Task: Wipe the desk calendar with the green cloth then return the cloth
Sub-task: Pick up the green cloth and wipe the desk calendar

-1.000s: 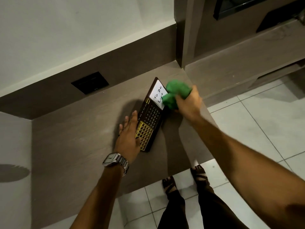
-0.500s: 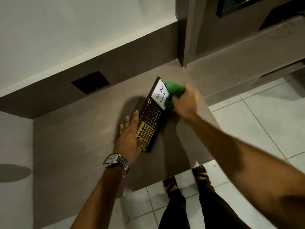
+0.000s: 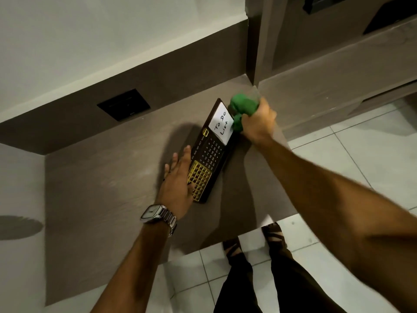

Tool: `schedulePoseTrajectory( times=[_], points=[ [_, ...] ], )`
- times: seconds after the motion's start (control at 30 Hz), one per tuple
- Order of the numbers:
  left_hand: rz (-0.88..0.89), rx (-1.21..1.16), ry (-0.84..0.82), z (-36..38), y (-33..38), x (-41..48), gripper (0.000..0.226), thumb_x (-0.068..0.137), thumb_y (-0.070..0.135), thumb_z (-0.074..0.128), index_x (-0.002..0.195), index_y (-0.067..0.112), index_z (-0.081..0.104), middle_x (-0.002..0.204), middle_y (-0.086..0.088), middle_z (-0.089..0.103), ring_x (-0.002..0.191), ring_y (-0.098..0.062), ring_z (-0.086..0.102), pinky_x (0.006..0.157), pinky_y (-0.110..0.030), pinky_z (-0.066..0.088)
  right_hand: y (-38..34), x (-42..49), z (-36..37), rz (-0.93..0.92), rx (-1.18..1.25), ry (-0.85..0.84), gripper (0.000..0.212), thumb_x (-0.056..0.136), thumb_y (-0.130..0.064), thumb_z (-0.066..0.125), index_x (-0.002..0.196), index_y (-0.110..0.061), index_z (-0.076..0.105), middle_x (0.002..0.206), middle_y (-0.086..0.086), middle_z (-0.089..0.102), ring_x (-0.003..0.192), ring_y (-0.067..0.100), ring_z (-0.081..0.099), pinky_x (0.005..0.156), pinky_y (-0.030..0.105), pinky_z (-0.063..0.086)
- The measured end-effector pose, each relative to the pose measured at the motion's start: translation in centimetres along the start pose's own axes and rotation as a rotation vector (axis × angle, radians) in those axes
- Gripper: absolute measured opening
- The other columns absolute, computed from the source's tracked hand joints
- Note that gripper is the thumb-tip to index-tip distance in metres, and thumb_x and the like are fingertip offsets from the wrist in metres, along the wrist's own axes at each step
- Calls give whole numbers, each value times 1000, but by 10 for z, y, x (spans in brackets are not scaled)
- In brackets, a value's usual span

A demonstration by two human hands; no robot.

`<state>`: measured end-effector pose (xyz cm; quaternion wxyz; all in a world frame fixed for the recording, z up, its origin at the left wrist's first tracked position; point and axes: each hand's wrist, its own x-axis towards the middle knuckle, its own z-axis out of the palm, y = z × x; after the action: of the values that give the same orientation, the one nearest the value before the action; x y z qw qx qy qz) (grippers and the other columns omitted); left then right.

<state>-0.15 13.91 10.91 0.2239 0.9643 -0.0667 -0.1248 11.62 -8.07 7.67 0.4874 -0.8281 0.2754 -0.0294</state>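
The desk calendar [image 3: 209, 154] is a long dark board lying flat on the brown desk [image 3: 108, 177], with a gold grid at its near end and a white "To Do List" note at its far end. My left hand [image 3: 178, 179], fingers spread, rests on the desk with its thumb side on the gold grid. My right hand [image 3: 257, 123] grips the bunched green cloth [image 3: 242, 108] at the calendar's far right corner, touching the edge of the white note.
A black wall socket [image 3: 123, 104] sits in the brown backsplash behind the desk. A vertical panel and a lower shelf [image 3: 338, 71] stand just right of the cloth. The desk's front edge drops to white floor tiles [image 3: 361, 154], where my feet are.
My right hand has shifted the cloth slightly up and to the right, off the note's face toward the calendar's far corner. My left hand has stayed in place.
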Motion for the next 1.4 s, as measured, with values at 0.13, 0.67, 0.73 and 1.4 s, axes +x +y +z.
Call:
schedulePoseTrajectory(
  times=[0.13, 0.67, 0.73, 1.4],
  points=[
    [-15, -4, -12, -6, -7, -4, 102, 84, 2, 60, 142, 43, -13, 149, 11, -3, 134, -8, -13, 113, -42, -1, 36, -86, 12, -127, -54, -44, 55, 78, -4, 73, 128, -14, 52, 125, 14, 58, 115, 32, 56, 98, 42, 45],
    [-38, -13, -81, -11, -15, -9, 102, 86, 8, 60, 143, 44, -17, 156, -4, 8, 141, -21, 8, 114, -51, 15, 29, -94, 0, -259, 26, 8, 64, 76, -17, 71, 132, -35, 45, 129, 6, 45, 119, 23, 48, 98, 43, 48],
    [-23, -7, -45, -9, -15, -10, 103, 85, 4, 61, 144, 44, -13, 156, -4, 11, 133, -12, 0, 110, -39, 8, 38, -136, 21, -466, -24, -180, 77, 74, -3, 71, 141, -29, 42, 148, 10, 29, 139, 28, 28, 111, 47, 36],
    [21, 16, -12, -8, -17, -4, 102, 84, 1, 61, 146, 35, -12, 144, 12, -2, 136, -8, -7, 112, -34, -3, 67, -107, 14, -988, -608, -334, 89, 81, -2, 69, 152, -21, 18, 161, 8, 11, 147, 37, 0, 116, 57, 8]
  ],
)
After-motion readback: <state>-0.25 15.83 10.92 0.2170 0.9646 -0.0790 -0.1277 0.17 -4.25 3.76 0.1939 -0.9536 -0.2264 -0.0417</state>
